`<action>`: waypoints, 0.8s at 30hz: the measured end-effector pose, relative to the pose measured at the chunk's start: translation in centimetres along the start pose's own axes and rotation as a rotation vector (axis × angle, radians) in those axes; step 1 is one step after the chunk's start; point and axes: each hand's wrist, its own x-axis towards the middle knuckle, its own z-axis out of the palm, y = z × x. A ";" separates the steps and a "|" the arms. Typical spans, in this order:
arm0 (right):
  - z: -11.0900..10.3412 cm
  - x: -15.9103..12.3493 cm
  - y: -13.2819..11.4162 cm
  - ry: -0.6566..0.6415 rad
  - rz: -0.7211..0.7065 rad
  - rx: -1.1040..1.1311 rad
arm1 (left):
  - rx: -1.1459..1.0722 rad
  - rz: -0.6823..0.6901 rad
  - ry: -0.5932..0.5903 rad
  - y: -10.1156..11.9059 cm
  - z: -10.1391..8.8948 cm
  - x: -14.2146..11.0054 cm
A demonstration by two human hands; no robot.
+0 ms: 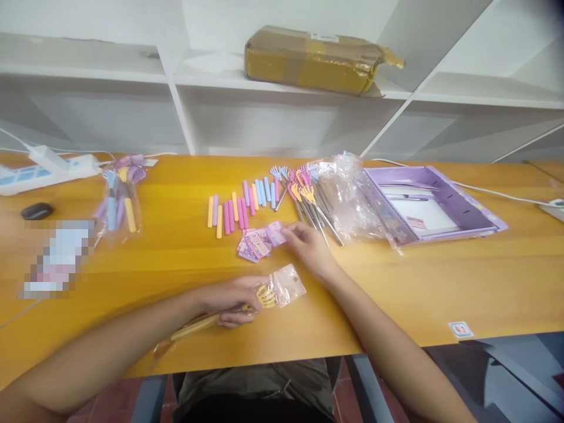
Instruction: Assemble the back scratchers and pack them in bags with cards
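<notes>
My left hand point(235, 299) is closed around a yellow back scratcher point(266, 296) in a clear plastic bag point(288, 285). Its claw and the bag's top stick out to the right of my fingers, and the handle runs out to the left. With its fingertips, my right hand point(311, 247) pinches a small purple-pink card point(275, 234) at the edge of a pile of printed cards point(255, 245). Just beyond lie several loose pink, yellow, purple and blue handles point(227, 218). Back scratcher heads on metal rods point(307, 195) are heaped right of these handles.
Clear plastic bags point(348, 200) lie beside an open purple box point(489, 220) at right. Several bagged back scratchers point(118, 202) are at left, near a black mouse point(37, 211) and a white power strip point(57, 176). A taped carton point(312, 59) sits on the shelf.
</notes>
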 end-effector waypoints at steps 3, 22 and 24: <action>1.0 -0.2 0.0 -0.049 0.040 -0.024 | -0.055 0.035 0.012 0.0 -0.3 0.1; -0.8 -2.6 -1.7 -0.206 -0.192 -0.187 | -0.135 0.327 0.127 -0.8 -1.3 1.7; -2.7 -2.1 -1.5 0.295 -0.335 -0.240 | -0.132 0.336 0.085 -1.1 -1.4 2.0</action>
